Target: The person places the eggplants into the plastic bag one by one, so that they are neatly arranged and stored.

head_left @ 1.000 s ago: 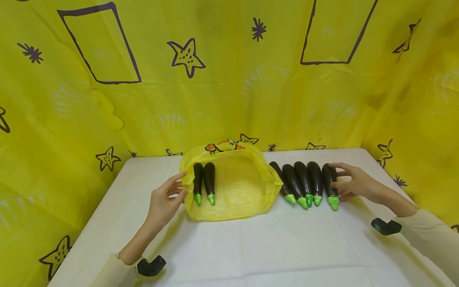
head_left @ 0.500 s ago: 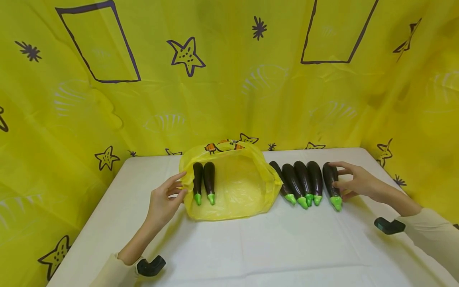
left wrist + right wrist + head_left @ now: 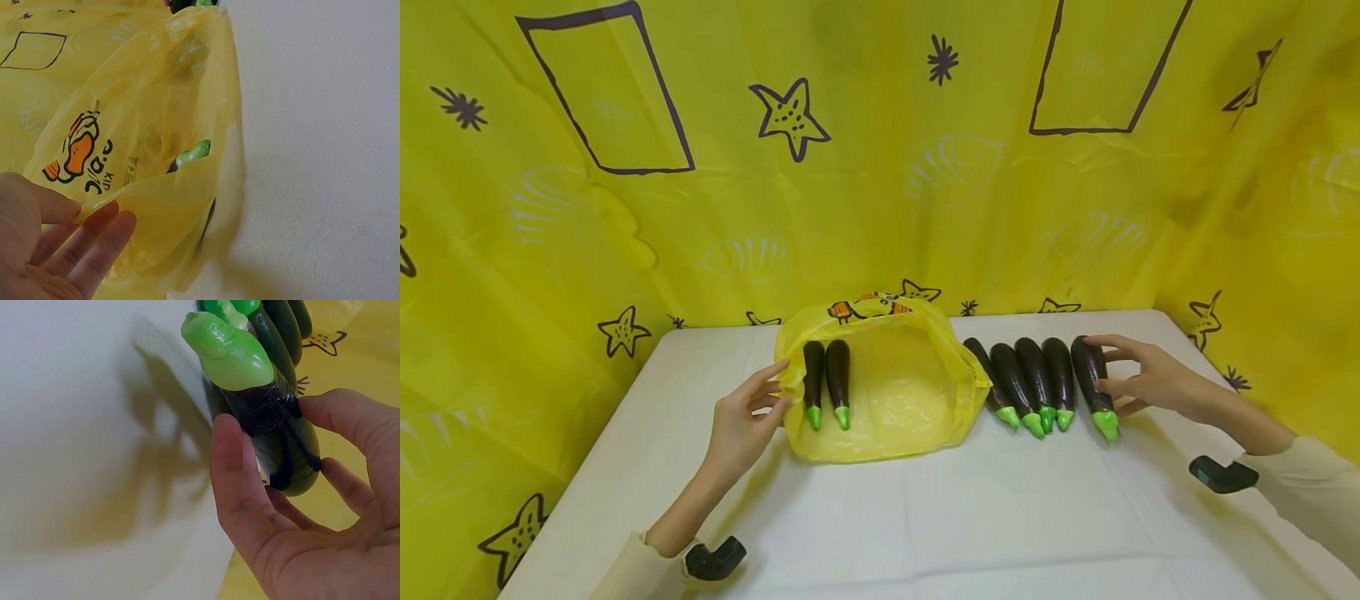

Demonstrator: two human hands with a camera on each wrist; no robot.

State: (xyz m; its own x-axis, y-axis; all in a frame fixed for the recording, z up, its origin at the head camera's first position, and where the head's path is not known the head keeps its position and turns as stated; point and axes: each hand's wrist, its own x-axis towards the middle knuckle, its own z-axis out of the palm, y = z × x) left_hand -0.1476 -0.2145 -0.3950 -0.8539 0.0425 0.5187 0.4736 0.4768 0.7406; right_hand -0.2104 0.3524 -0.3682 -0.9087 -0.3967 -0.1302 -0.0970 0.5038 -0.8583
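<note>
A yellow plastic bag [image 3: 895, 400] lies open-mouthed on the table, with two dark eggplants [image 3: 838, 375] with green stems side by side in its left part. My left hand [image 3: 741, 425] pinches the bag's left edge between thumb and fingers, as the left wrist view also shows. At the right end of the eggplant row, my right hand [image 3: 1161, 379] grips the last eggplant [image 3: 1090, 375] by its sides. In the right wrist view this eggplant [image 3: 265, 415] points its green stem away from the palm, thumb on one side and fingers on the other.
Several more eggplants [image 3: 1030, 383] lie in a row between the bag and my right hand, the leftmost touching the bag's right side. The white table [image 3: 1000, 517] ends at a yellow patterned curtain [image 3: 880, 208] behind and at the sides.
My right hand has shifted slightly right. The eggplant in it has tilted, its stem end swinging a little to the right. My left hand and the bag have stayed put.
</note>
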